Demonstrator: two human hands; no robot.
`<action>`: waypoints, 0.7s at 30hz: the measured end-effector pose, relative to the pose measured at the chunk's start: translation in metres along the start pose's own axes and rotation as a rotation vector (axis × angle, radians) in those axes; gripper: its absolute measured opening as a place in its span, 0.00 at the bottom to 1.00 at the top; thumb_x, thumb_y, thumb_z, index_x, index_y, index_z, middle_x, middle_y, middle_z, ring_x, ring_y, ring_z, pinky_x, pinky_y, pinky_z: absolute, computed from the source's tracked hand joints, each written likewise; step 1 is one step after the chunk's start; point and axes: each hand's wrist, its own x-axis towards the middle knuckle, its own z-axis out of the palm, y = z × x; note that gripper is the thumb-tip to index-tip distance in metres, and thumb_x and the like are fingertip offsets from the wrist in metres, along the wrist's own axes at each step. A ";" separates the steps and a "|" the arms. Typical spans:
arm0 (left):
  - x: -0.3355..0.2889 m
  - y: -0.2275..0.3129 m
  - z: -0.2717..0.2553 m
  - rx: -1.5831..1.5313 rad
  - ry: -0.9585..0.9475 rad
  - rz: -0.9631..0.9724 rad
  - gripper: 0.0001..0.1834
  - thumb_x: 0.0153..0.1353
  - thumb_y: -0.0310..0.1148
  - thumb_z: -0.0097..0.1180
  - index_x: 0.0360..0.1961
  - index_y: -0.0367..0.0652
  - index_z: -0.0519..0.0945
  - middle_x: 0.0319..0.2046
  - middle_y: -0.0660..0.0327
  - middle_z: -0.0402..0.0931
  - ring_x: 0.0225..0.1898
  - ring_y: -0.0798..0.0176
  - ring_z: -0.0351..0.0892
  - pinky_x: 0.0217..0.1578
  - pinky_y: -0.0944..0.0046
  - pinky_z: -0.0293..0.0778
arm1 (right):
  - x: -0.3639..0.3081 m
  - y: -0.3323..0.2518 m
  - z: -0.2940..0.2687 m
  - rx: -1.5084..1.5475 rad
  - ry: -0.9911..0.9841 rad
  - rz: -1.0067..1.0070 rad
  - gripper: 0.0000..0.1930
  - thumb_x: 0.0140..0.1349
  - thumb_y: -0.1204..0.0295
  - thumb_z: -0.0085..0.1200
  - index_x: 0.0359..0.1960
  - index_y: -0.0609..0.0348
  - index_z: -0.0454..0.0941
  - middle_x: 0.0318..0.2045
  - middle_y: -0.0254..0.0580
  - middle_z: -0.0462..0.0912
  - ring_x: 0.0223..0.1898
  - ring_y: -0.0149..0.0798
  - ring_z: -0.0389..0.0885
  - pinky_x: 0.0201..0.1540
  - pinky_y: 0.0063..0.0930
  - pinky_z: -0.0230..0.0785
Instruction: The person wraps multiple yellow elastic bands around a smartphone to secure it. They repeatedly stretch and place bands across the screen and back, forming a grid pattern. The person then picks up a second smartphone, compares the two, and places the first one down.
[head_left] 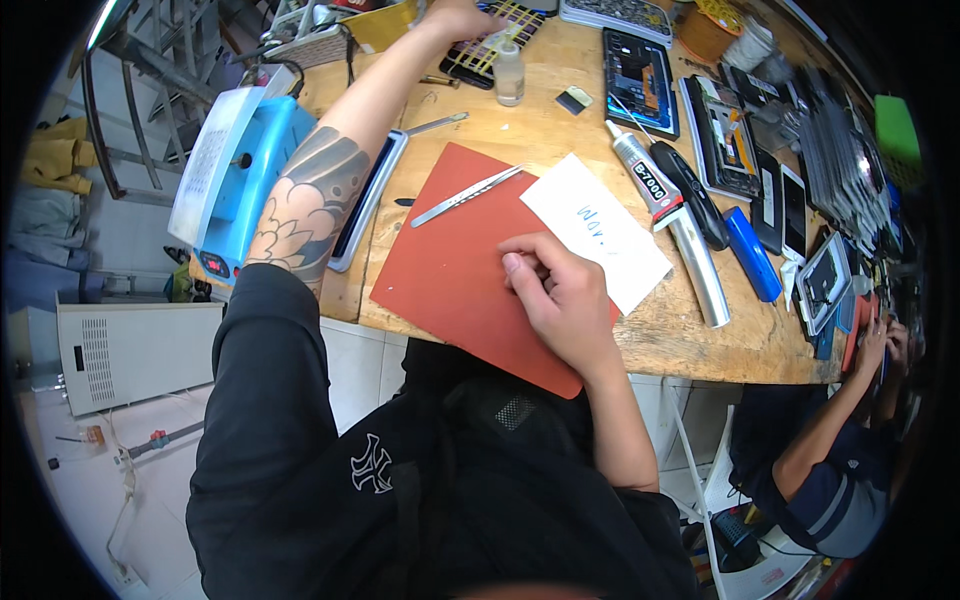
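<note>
My left hand (462, 18) reaches to the far edge of the table, beside a stack of dark phone-like panels (478, 62) crossed with yellow strips. Its fingers are cut off or too small there to tell how they are set. My right hand (565, 300) rests on a red-brown mat (450, 270), fingers curled in loosely, nothing visible in them. On the mat's far part lie metal tweezers (467, 196). A white paper (590, 230) with blue handwriting overlaps the mat just beyond my right hand. Near my left hand stands a small clear bottle (508, 75).
A blue machine (255, 170) stands left of my left forearm, with a dark-screened device (368, 205) beside it. To the right lie a glue tube (645, 175), a black-handled tool (690, 195), a blue cylinder (752, 255) and opened devices (640, 85). Another person's hands (875, 345) work at far right.
</note>
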 end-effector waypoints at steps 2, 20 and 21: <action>-0.008 0.002 -0.004 0.006 0.034 0.078 0.22 0.55 0.44 0.72 0.40 0.34 0.87 0.31 0.52 0.87 0.30 0.60 0.86 0.31 0.60 0.80 | 0.000 0.000 0.001 0.005 0.005 -0.004 0.06 0.71 0.75 0.57 0.44 0.63 0.84 0.26 0.36 0.86 0.29 0.27 0.85 0.34 0.21 0.76; -0.304 -0.105 -0.061 0.446 0.310 0.195 0.27 0.60 0.41 0.69 0.57 0.38 0.81 0.46 0.48 0.84 0.47 0.44 0.83 0.50 0.51 0.78 | -0.004 -0.002 0.008 -0.101 0.023 -0.049 0.06 0.68 0.74 0.60 0.42 0.62 0.84 0.27 0.41 0.85 0.28 0.32 0.85 0.34 0.25 0.75; -0.303 -0.106 -0.062 0.463 0.288 0.193 0.27 0.61 0.41 0.68 0.57 0.38 0.80 0.46 0.49 0.84 0.48 0.45 0.83 0.50 0.50 0.78 | -0.006 -0.002 0.007 -0.067 0.024 -0.058 0.06 0.69 0.75 0.60 0.43 0.63 0.84 0.27 0.39 0.85 0.28 0.29 0.84 0.35 0.23 0.75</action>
